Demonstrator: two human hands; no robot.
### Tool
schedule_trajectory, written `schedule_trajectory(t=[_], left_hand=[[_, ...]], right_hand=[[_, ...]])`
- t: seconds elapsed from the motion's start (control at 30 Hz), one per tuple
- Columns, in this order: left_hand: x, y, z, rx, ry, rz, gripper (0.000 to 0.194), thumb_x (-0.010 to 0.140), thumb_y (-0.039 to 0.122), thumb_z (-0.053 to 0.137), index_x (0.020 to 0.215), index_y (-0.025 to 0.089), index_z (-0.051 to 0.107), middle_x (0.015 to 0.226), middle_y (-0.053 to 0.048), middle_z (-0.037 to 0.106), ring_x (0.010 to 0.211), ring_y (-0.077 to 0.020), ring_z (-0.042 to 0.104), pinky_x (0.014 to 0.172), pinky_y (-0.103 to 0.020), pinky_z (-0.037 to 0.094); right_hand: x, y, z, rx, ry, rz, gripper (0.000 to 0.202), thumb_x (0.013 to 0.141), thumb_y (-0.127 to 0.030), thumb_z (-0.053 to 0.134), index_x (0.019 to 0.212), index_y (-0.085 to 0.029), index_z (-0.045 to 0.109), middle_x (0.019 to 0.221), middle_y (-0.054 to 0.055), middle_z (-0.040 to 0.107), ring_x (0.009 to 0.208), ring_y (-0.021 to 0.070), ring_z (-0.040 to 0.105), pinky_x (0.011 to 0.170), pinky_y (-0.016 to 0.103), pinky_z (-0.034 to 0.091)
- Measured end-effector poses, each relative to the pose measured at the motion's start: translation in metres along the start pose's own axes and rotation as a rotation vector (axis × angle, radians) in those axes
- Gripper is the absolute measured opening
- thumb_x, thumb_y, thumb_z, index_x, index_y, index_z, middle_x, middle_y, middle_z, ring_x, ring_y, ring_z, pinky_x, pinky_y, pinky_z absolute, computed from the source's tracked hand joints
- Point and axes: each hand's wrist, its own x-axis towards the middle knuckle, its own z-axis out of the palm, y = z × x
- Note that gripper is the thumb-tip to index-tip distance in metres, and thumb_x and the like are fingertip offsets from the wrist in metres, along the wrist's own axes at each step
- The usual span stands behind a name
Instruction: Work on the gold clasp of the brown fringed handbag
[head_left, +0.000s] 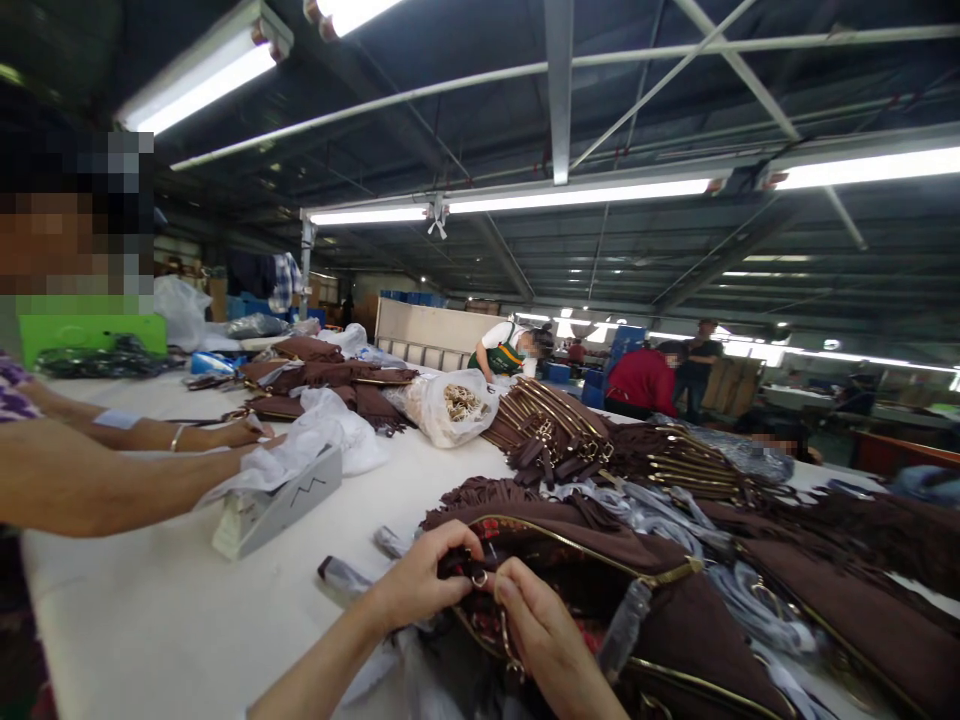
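Note:
My left hand [421,582] and my right hand [546,632] meet at the open top of a brown fringed handbag [675,620] lying on the white table [172,620]. Both pinch a small metal ring and strap end [475,575] at the bag's gold zipper edge. The patterned lining shows inside the opening. A clear plastic strip [628,615] lies across the bag.
More brown fringed bags [675,465] and straps with gold hardware [551,420] are piled to the right and behind. A co-worker's arms [112,470] reach in from the left over white plastic wrap [315,440]. A clear bag of metal parts [454,405] sits mid-table. Other people work farther back.

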Motion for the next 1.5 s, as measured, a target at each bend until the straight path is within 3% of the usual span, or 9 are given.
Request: schedule_trajectory(t=[0.13,0.3,0.47,0.73,1.07,1.2,1.3,1.4,1.5], left_hand=[[-0.001,-0.005,0.005,0.091,0.049,0.147,0.023,0.070,0.016,0.059,0.091,0.019,0.070,0.094,-0.004,0.063,0.094,-0.0196,0.057,0.085,-0.028,0.039],[-0.002,-0.013,0.015,-0.019,0.223,0.018,0.015,0.069,0.022,0.058,0.080,0.019,0.067,0.086,-0.004,0.066,0.087,-0.0211,0.058,0.084,-0.030,0.040],[-0.001,-0.016,0.019,-0.108,0.258,-0.079,0.015,0.068,0.026,0.056,0.078,0.018,0.064,0.083,-0.003,0.066,0.086,-0.0220,0.058,0.083,-0.030,0.041],[-0.002,-0.012,0.020,-0.139,0.252,-0.093,0.017,0.066,0.027,0.057,0.078,0.017,0.064,0.083,-0.003,0.065,0.086,-0.0227,0.057,0.083,-0.031,0.041],[-0.005,-0.001,0.023,-0.093,0.226,0.059,0.017,0.081,0.028,0.059,0.074,0.018,0.070,0.086,-0.006,0.063,0.087,-0.0211,0.059,0.085,-0.032,0.042],[-0.009,0.013,0.019,0.282,0.348,0.178,0.022,0.089,0.024,0.052,0.077,0.020,0.069,0.107,-0.009,0.064,0.103,-0.0248,0.057,0.092,-0.036,0.043],[-0.019,0.025,0.018,0.608,0.420,0.336,0.026,0.092,0.021,0.045,0.084,0.022,0.070,0.111,-0.010,0.065,0.102,-0.0253,0.058,0.089,-0.038,0.046],[-0.025,0.023,0.028,0.509,0.296,0.443,0.027,0.090,0.023,0.044,0.091,0.029,0.071,0.093,-0.007,0.071,0.081,-0.0197,0.065,0.070,-0.028,0.053],[-0.007,0.006,0.047,0.246,0.205,0.352,0.017,0.077,0.033,0.055,0.077,0.041,0.071,0.075,0.004,0.072,0.061,-0.0195,0.064,0.051,-0.027,0.052]], right_hand=[[0.001,0.004,0.001,-0.019,0.023,-0.002,0.059,0.086,-0.077,0.039,0.076,-0.019,0.044,0.071,-0.002,0.042,0.066,0.0115,0.037,0.059,0.023,0.030],[0.001,0.011,-0.004,-0.080,0.066,0.015,0.056,0.091,-0.069,0.034,0.091,-0.018,0.057,0.081,0.002,0.056,0.076,0.0154,0.050,0.069,0.025,0.039],[-0.003,0.008,-0.004,-0.334,0.000,-0.077,0.035,0.097,-0.040,0.033,0.093,-0.018,0.060,0.093,0.005,0.061,0.087,0.0171,0.055,0.078,0.026,0.042],[0.002,0.023,0.020,-0.565,0.247,-0.143,0.024,0.092,-0.020,0.031,0.085,-0.018,0.055,0.085,0.008,0.060,0.079,0.0184,0.057,0.071,0.028,0.036],[0.002,0.013,0.020,-0.568,0.243,-0.072,0.029,0.094,-0.021,0.030,0.080,-0.017,0.056,0.085,0.009,0.061,0.079,0.0187,0.057,0.072,0.028,0.036],[-0.006,-0.003,0.002,-0.445,0.051,-0.130,0.036,0.099,-0.032,0.032,0.085,-0.019,0.063,0.091,0.006,0.063,0.086,0.0172,0.059,0.077,0.025,0.041],[-0.012,-0.016,-0.018,-0.503,0.077,-0.177,0.034,0.098,-0.032,0.036,0.107,-0.025,0.068,0.113,0.007,0.063,0.105,0.0193,0.060,0.090,0.025,0.044],[-0.021,-0.031,-0.030,-0.605,0.149,-0.176,0.032,0.093,-0.027,0.045,0.113,-0.027,0.070,0.119,0.009,0.064,0.113,0.0245,0.059,0.099,0.031,0.045],[-0.024,-0.038,-0.033,-0.418,0.161,-0.179,0.029,0.092,-0.036,0.050,0.100,-0.026,0.075,0.100,0.007,0.072,0.100,0.0231,0.065,0.088,0.029,0.052]])
